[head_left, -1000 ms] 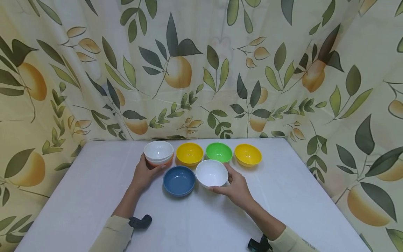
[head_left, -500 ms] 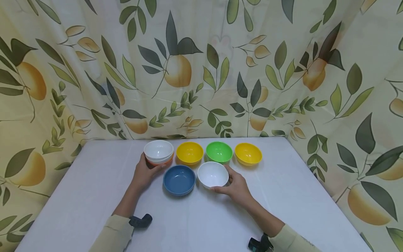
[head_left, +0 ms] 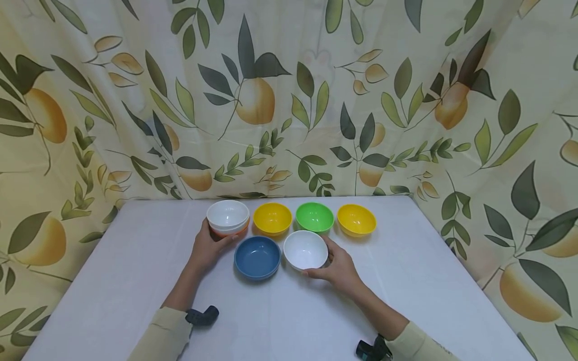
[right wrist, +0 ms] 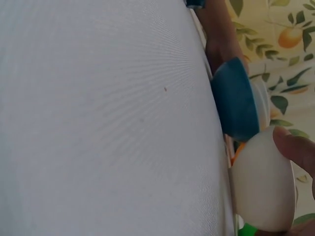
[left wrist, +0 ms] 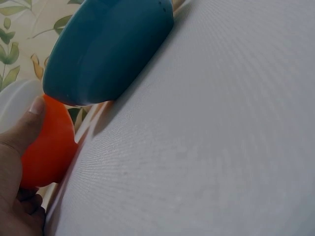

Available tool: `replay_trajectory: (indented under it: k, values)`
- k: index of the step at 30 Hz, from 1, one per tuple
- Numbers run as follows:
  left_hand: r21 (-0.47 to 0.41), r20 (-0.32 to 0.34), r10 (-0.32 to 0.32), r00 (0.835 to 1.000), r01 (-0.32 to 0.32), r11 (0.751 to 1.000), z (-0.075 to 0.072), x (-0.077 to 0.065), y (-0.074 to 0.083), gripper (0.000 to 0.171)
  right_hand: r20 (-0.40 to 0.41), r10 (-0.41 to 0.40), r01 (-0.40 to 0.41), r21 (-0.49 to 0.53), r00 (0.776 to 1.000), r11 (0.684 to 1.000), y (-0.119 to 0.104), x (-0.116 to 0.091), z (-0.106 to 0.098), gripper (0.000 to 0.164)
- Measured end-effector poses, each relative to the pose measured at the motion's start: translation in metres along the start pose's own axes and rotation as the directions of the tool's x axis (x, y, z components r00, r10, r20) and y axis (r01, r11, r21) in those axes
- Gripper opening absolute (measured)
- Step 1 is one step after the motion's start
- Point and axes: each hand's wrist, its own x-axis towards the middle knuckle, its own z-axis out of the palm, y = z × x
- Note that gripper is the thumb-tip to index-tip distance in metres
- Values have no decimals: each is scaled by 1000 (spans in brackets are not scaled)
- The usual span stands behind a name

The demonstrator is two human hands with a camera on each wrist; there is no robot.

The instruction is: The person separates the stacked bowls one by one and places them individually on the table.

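At the back left, my left hand (head_left: 209, 246) grips an orange bowl (left wrist: 51, 147) from its near left side, the thumb along the outer wall. White bowls (head_left: 228, 215) are nested inside that orange one. My right hand (head_left: 337, 265) holds another white bowl (head_left: 305, 250) by its right side, thumb at the near wall and fingers at the far side. In the right wrist view this white bowl (right wrist: 263, 184) is upright with its base right at the tablecloth. Between the hands stands a blue bowl (head_left: 257, 257), untouched, just left of the held white bowl.
A yellow bowl (head_left: 272, 219), a green bowl (head_left: 314, 217) and a second yellow bowl (head_left: 356, 220) form a row along the table's back edge. White cloth covers the table (head_left: 271, 321). Behind it hangs a fruit-patterned curtain (head_left: 289, 100).
The white bowl in my right hand has moved slightly right and toward me, levelling beside the blue bowl, then stayed there. My left hand keeps its grip at the stack.
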Motion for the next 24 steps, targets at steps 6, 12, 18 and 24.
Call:
replay_trajectory:
  k: [6, 12, 18, 24]
  values:
    - [-9, 1, 0, 1000, 0, 1000, -1, -2, 3, 112, 0, -8, 8, -12, 1000, 1000, -3, -2, 1, 107]
    - [-29, 9, 7, 1000, -7, 1000, -1, -3, 3, 113, 0, 4, -4, -15, 1000, 1000, -2, -4, 2, 107]
    - [-33, 7, 14, 1000, -13, 999, -1, -3, 2, 111, -5, 10, -10, -24, 1000, 1000, -1, -5, 2, 107]
    - [-38, 3, 20, 1000, -20, 999, -1, -2, 2, 112, 16, -10, 11, -55, 1000, 998, -9, -9, -5, 106]
